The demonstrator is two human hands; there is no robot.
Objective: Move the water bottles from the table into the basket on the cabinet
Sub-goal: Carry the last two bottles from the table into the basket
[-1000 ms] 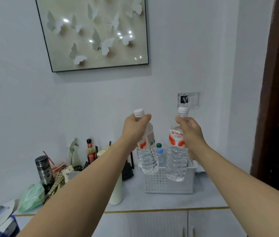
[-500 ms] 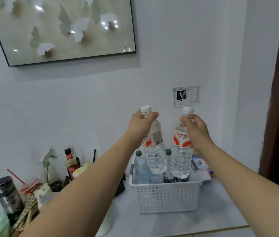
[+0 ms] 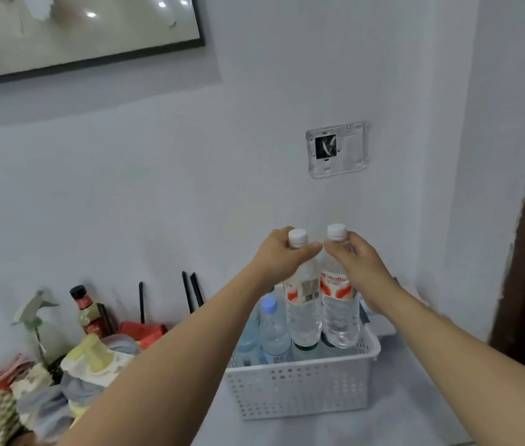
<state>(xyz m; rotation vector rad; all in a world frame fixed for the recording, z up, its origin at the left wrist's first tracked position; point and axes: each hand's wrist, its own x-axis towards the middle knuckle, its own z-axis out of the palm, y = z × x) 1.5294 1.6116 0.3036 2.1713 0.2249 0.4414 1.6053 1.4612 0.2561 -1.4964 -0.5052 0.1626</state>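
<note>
Both forearms were bare from the bottom edge of the view up to the wrists, with no sleeve showing on either. The left hand (image 3: 282, 252) and the right hand (image 3: 356, 257) were bare as well, without gloves. No ring, watch or band could be made out on the fingers or wrists that showed.

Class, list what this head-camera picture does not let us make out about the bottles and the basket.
- Whether the two held bottles touch the floor of the basket: its front wall hides their bases.
- How many bottles are already inside: the held bottles and the left hand cover the back row.
- The small bottles' label print: too small.
- What lies behind the right hand: its wrist hides it.
</note>
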